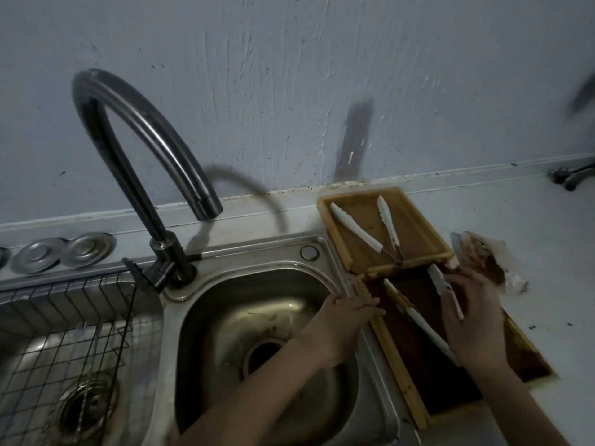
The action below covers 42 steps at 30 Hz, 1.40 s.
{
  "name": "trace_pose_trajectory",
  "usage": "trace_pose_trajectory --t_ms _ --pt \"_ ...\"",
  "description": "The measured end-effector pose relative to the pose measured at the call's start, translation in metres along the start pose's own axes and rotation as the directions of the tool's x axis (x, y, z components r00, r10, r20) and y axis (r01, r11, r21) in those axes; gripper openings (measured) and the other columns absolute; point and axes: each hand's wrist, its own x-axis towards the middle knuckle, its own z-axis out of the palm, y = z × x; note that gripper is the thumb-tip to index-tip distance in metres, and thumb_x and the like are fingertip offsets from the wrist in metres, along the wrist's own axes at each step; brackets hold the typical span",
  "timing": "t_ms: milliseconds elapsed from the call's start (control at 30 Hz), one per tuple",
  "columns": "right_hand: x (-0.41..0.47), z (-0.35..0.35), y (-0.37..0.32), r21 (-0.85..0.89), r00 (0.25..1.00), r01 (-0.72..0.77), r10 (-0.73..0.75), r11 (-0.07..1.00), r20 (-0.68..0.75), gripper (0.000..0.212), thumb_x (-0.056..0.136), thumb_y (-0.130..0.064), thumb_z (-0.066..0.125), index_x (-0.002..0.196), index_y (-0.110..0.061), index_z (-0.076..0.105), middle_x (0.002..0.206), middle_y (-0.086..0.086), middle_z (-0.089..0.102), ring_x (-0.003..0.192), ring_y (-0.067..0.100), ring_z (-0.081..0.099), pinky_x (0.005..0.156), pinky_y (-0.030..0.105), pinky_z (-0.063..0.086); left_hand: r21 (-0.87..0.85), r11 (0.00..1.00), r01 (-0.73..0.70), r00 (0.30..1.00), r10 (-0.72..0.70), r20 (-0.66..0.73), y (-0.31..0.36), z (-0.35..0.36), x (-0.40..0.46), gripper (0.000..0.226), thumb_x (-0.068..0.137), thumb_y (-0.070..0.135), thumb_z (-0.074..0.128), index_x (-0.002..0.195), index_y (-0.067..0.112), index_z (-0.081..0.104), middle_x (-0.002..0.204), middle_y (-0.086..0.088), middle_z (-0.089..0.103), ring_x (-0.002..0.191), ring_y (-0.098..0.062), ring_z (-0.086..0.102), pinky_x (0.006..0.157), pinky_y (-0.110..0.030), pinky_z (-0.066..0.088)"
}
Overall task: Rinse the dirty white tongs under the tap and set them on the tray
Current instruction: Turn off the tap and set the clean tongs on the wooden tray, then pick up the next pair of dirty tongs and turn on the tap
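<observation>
The dirty white tongs (418, 320) lie spread open in a sauce-smeared wooden tray (399, 365) right of the sink. My right hand (473, 320) is on them, its fingers closed around the upper arm of the tongs. My left hand (347, 313) lies flat on that tray's left rim, gripping nothing. Behind it a cleaner wooden tray (415, 226) holds a second pair of white tongs (354, 230). The curved dark tap (138, 123) arches over the steel sink (225, 317); I see no water coming from its spout.
A wire basket (64, 317) sits in the left sink bowl. Two metal discs (64, 252) lie on the ledge behind it. A crumpled, sauce-stained plastic bag (486, 262) lies on the counter right of the trays. The wall runs close behind.
</observation>
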Motion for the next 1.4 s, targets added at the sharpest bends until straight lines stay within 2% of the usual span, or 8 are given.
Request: trace_pose_trajectory --t_ms 200,467,700,833,933,1033,1233,1400 --pt "-0.037 -0.008 0.001 -0.147 0.944 -0.186 0.218 0.971 0.249 0.035 0.088 -0.027 0.058 0.122 -0.017 0.055 0.146 0.011 0.037 0.136 0.027 0.034 0.107 0.043 0.036 0.009 0.999 0.048 0.998 -0.048 0.036 0.021 0.002 -0.012 0.083 0.082 -0.005 0.052 0.151 0.023 0.016 0.16 0.0 0.015 0.148 -0.015 0.011 0.118 -0.045 0.006" --pt "-0.035 -0.004 0.008 -0.349 0.907 -0.187 0.298 0.918 0.298 0.027 0.085 -0.037 0.062 0.104 -0.017 0.063 0.111 0.009 0.052 0.106 0.029 0.051 0.085 0.037 0.048 -0.032 0.995 0.09 0.995 -0.088 0.054 0.03 -0.002 -0.018 0.08 0.083 -0.005 0.048 0.151 0.022 0.014 0.16 -0.002 0.017 0.147 -0.021 0.017 0.116 -0.049 0.019" --pt "-0.034 -0.002 0.012 -0.186 0.97 -0.143 0.175 0.972 0.169 0.015 0.088 -0.027 0.059 0.088 -0.013 0.061 0.102 0.015 0.058 0.095 0.033 0.054 0.076 0.036 0.044 -0.172 0.974 0.146 0.989 -0.139 0.057 0.033 -0.01 -0.019 0.077 0.089 0.003 0.047 0.152 0.025 0.01 0.154 -0.009 0.031 0.139 -0.028 0.033 0.112 -0.048 0.028" --pt "-0.03 -0.018 -0.011 -0.029 0.999 0.033 -0.033 0.999 0.017 0.012 0.086 -0.022 0.06 0.084 -0.011 0.056 0.091 0.014 0.056 0.088 0.029 0.051 0.073 0.032 0.034 -0.369 0.923 0.105 0.961 -0.189 -0.2 0.029 -0.028 -0.025 0.056 0.095 0.01 0.041 0.147 0.024 0.025 0.139 -0.005 0.051 0.121 -0.027 0.053 0.099 -0.038 0.044" --pt "-0.023 -0.027 -0.043 0.146 0.996 0.068 -0.074 0.987 0.04 0.017 0.089 -0.029 0.056 0.081 -0.015 0.054 0.079 0.006 0.058 0.076 0.023 0.055 0.065 0.035 0.044 -0.534 0.843 0.064 0.885 -0.295 -0.36 0.018 -0.042 -0.032 0.044 0.097 0.014 0.038 0.14 0.02 0.037 0.128 -0.003 0.059 0.111 -0.02 0.059 0.092 -0.03 0.047" --pt "-0.029 -0.034 -0.088 0.418 0.961 -0.124 0.005 0.9 0.275 0.017 0.091 -0.034 0.052 0.086 -0.018 0.057 0.079 0.004 0.061 0.069 0.02 0.059 0.058 0.033 0.049 -0.66 0.75 0.031 0.775 -0.435 -0.458 0.003 -0.058 -0.048 0.029 0.098 0.012 0.04 0.125 0.018 0.05 0.108 0.005 0.061 0.092 -0.004 0.056 0.077 -0.01 0.041" --pt "-0.049 0.01 -0.139 0.55 0.57 -0.764 -0.045 0.339 0.82 0.023 0.096 -0.021 0.045 0.101 -0.005 0.06 0.084 0.014 0.06 0.074 0.025 0.056 0.067 0.037 0.046 -0.756 0.654 0.025 0.521 -0.654 -0.548 -0.046 -0.059 -0.094 0.016 0.098 0.013 0.043 0.108 0.018 0.055 0.089 0.015 0.061 0.084 0.007 0.057 0.074 -0.001 0.041" --pt "-0.067 0.049 -0.16 0.407 0.411 -0.869 -0.047 0.281 0.911 0.024 0.099 -0.022 0.039 0.084 -0.012 0.055 0.074 0.013 0.065 0.058 0.023 0.065 0.056 0.032 0.052 -0.753 0.654 0.073 0.21 -0.748 -0.63 -0.086 -0.046 -0.138 0.011 0.094 0.009 0.049 0.098 0.017 0.055 0.084 0.003 0.06 0.075 -0.007 0.058 0.07 -0.016 0.045"
